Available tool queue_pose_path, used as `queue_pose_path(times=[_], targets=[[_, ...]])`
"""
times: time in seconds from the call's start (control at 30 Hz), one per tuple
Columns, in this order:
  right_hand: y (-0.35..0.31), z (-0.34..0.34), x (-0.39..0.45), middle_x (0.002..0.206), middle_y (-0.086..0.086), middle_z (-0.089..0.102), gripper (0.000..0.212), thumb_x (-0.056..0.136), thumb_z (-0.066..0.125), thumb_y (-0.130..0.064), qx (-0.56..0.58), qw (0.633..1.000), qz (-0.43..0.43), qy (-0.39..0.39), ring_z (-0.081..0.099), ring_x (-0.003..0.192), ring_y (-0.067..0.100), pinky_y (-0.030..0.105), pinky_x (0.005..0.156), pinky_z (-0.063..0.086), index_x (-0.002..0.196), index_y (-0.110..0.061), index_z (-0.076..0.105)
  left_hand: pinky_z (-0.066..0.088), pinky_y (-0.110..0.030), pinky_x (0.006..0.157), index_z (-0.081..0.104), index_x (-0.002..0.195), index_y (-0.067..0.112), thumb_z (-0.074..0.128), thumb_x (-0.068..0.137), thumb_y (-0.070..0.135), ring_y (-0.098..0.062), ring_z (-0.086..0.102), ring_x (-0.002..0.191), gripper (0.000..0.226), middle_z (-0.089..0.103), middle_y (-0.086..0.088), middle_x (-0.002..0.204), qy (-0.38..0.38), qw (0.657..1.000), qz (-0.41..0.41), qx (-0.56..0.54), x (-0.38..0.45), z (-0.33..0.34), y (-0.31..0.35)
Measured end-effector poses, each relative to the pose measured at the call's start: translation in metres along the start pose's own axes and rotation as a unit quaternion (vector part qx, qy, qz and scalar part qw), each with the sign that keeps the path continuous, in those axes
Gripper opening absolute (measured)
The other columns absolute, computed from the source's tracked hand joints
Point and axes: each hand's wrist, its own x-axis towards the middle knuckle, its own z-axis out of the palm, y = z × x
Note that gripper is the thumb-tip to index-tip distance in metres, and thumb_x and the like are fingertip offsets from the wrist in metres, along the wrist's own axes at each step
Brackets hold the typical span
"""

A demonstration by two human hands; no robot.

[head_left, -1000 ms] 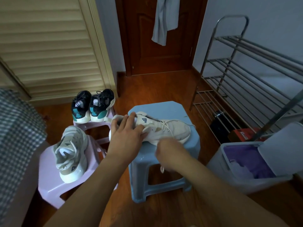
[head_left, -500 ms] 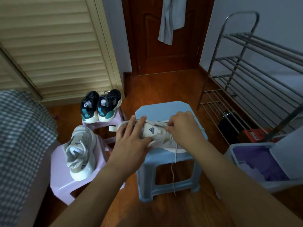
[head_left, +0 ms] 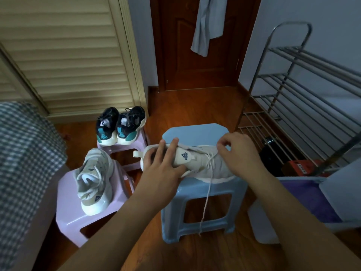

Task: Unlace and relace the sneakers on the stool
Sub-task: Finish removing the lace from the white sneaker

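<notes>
A cream sneaker point(head_left: 197, 160) lies on its side across the blue stool point(head_left: 195, 132), heel to the left. My left hand point(head_left: 163, 167) holds its heel and collar, fingers spread over the opening. My right hand point(head_left: 237, 153) sits over the lacing on the far side, fingertips pinching the white shoelace point(head_left: 207, 194) near the upper eyelets. One loose end of that lace hangs down past the stool's front edge to the floor. The toe is hidden behind my right hand.
A second cream sneaker point(head_left: 93, 178) stands on a pink stool point(head_left: 68, 208) at the left; black and teal sneakers point(head_left: 121, 125) sit on another pink stool behind. A metal shoe rack point(head_left: 304, 89) and a lidded bin point(head_left: 304, 198) stand at the right. Checked fabric point(head_left: 21, 153) fills the left edge.
My right hand has gone from the stool's near edge up onto the lacing. The lace end now hangs longer below the stool. My left hand stays on the heel.
</notes>
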Motion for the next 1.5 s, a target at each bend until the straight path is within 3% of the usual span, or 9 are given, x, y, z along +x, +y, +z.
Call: queue_pose_path(times=[0.3, 0.57, 0.73, 0.83, 1.0, 1.07, 1.17, 1.3, 1.5], targets=[[-0.029, 0.032, -0.001, 0.101, 0.008, 0.055, 0.009, 0.091, 0.056, -0.002, -0.231, 0.969, -0.084, -0.038, 0.046, 0.103, 0.029, 0.034, 0.076, 0.036, 0.092, -0.008, 0.063, 0.022, -0.061, 0.114, 0.069, 0.113, 0.040, 0.070, 0.089, 0.038, -0.050, 0.024, 0.147, 0.024, 0.018, -0.017, 0.166, 0.002, 1.000, 0.002, 0.006, -0.004, -0.002, 0.005], [0.008, -0.009, 0.000, 0.066, 0.007, 0.061, 0.024, 0.086, 0.063, -0.022, 0.085, 0.976, 0.174, -0.099, 0.059, 0.068, 0.022, 0.032, 0.064, 0.045, 0.069, -0.005, 0.064, 0.017, -0.059, 0.114, 0.069, 0.111, 0.040, 0.070, 0.090, 0.036, -0.050, 0.024, 0.147, 0.022, 0.017, -0.017, 0.166, -0.016, 1.000, -0.006, 0.009, 0.001, -0.002, 0.000], [0.003, 0.010, 0.006, 0.097, -0.005, 0.063, 0.018, 0.097, 0.062, -0.031, 0.042, 0.997, 0.017, -0.068, 0.056, 0.094, 0.015, 0.029, 0.081, 0.041, 0.112, -0.025, 0.070, 0.020, -0.061, 0.114, 0.071, 0.109, 0.040, 0.070, 0.088, 0.036, -0.050, 0.026, 0.146, 0.022, 0.020, -0.017, 0.166, -0.017, 1.000, 0.004, 0.011, 0.002, -0.004, 0.002], [0.005, 0.024, 0.017, 0.102, 0.003, 0.066, 0.018, 0.097, 0.063, -0.023, -0.067, 0.993, -0.053, -0.079, 0.058, 0.101, 0.023, 0.030, 0.082, 0.043, 0.109, -0.018, 0.076, 0.019, -0.061, 0.114, 0.070, 0.113, 0.040, 0.067, 0.089, 0.036, -0.049, 0.023, 0.147, 0.024, 0.019, -0.016, 0.166, -0.015, 1.000, 0.015, 0.014, -0.002, -0.004, 0.001], [0.032, -0.011, 0.025, 0.085, 0.012, 0.062, 0.025, 0.096, 0.046, -0.018, 0.035, 0.965, 0.237, 0.105, 0.062, 0.087, 0.035, 0.034, 0.065, 0.042, 0.082, -0.006, 0.063, 0.024, -0.061, 0.113, 0.069, 0.112, 0.041, 0.071, 0.088, 0.035, -0.049, 0.025, 0.146, 0.025, 0.021, -0.016, 0.165, -0.011, 1.000, 0.005, 0.010, -0.002, -0.005, 0.000], [0.037, -0.014, 0.023, 0.093, 0.013, 0.062, 0.026, 0.098, 0.043, -0.020, -0.009, 0.973, 0.191, 0.129, 0.059, 0.088, 0.033, 0.034, 0.066, 0.041, 0.090, -0.008, 0.065, 0.023, -0.060, 0.113, 0.069, 0.111, 0.041, 0.070, 0.088, 0.034, -0.050, 0.027, 0.145, 0.024, 0.022, -0.016, 0.165, -0.014, 1.000, 0.009, 0.015, 0.000, -0.003, 0.000], [0.017, 0.008, 0.020, 0.124, 0.006, 0.061, 0.032, 0.104, 0.044, -0.027, -0.042, 0.999, -0.014, -0.014, 0.051, 0.116, 0.028, 0.038, 0.096, 0.040, 0.126, -0.023, 0.066, 0.021, -0.059, 0.112, 0.071, 0.110, 0.040, 0.072, 0.086, 0.034, -0.049, 0.029, 0.144, 0.025, 0.025, -0.016, 0.164, -0.014, 1.000, 0.014, 0.010, 0.002, -0.003, -0.001], [-0.002, 0.028, 0.018, 0.114, 0.002, 0.063, 0.026, 0.102, 0.056, -0.029, -0.069, 0.987, -0.093, -0.112, 0.053, 0.110, 0.023, 0.033, 0.091, 0.041, 0.120, -0.020, 0.072, 0.019, -0.059, 0.111, 0.072, 0.110, 0.039, 0.076, 0.083, 0.035, -0.048, 0.030, 0.144, 0.028, 0.028, -0.016, 0.163, -0.016, 1.000, 0.020, 0.009, 0.000, -0.004, -0.001], [0.046, -0.013, 0.034, 0.092, 0.012, 0.063, 0.016, 0.097, 0.052, -0.006, -0.032, 0.975, 0.200, 0.095, 0.063, 0.088, 0.031, 0.034, 0.069, 0.047, 0.098, -0.007, 0.068, 0.023, -0.059, 0.112, 0.071, 0.110, 0.040, 0.070, 0.088, 0.037, -0.048, 0.028, 0.145, 0.022, 0.025, -0.014, 0.164, -0.009, 1.000, 0.019, 0.009, -0.001, -0.004, -0.001]])
